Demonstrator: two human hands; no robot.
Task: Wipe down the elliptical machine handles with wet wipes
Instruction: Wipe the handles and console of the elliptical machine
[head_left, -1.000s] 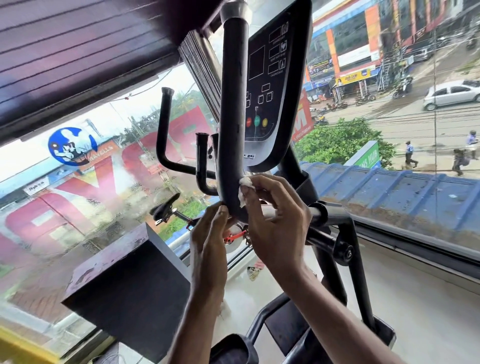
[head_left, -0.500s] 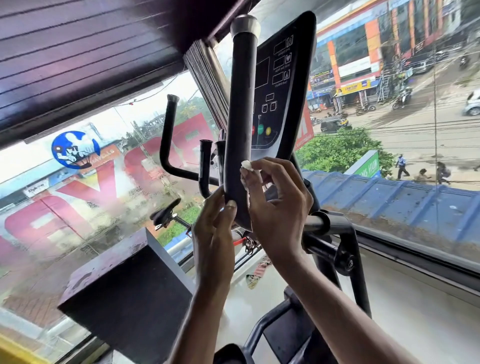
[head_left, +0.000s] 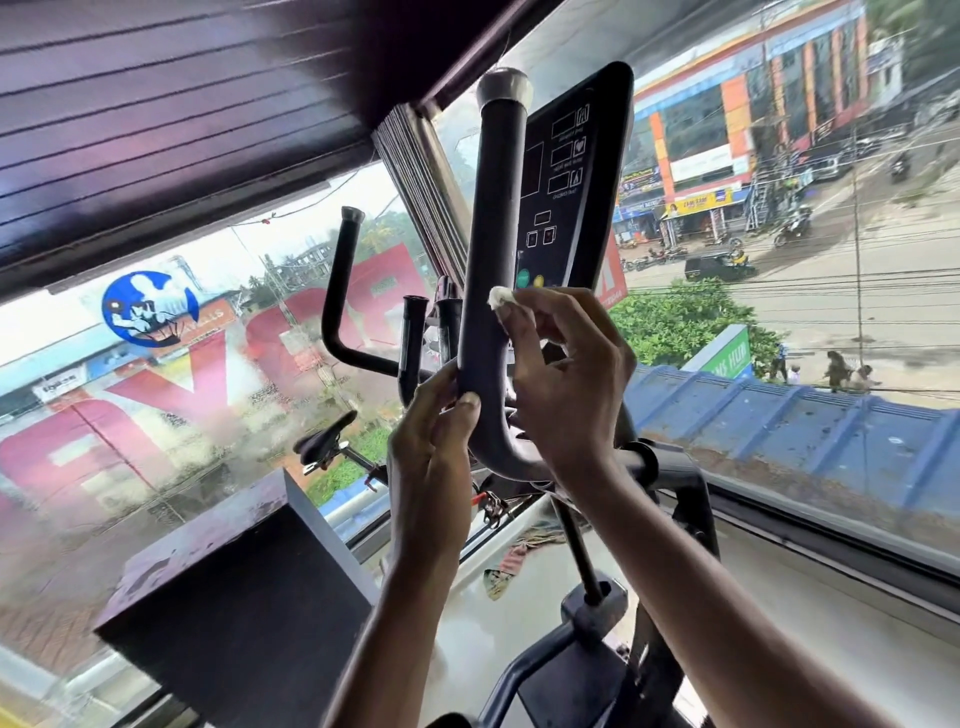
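Our left hand (head_left: 431, 452) grips the black tubular handle (head_left: 488, 234); just above, our right hand (head_left: 566, 374) pinches a small white wipe (head_left: 500, 297) against it.

A dark slatted ceiling (head_left: 156, 104) hangs overhead. On the near left stands a dark box (head_left: 234, 597) with a scuffed top. Behind it, the left window pane carries big red lettering (head_left: 171, 395) and a round blue sticker (head_left: 148, 309). A crumpled rag (head_left: 514, 561) lies on the pale sill. Outside to the right, a blue corrugated roof (head_left: 805, 426) runs below a green tree (head_left: 675, 322) and a green sign (head_left: 727, 353). Farther off, a dark car (head_left: 719, 266) sits on the street before an orange-and-blue building (head_left: 727, 119).
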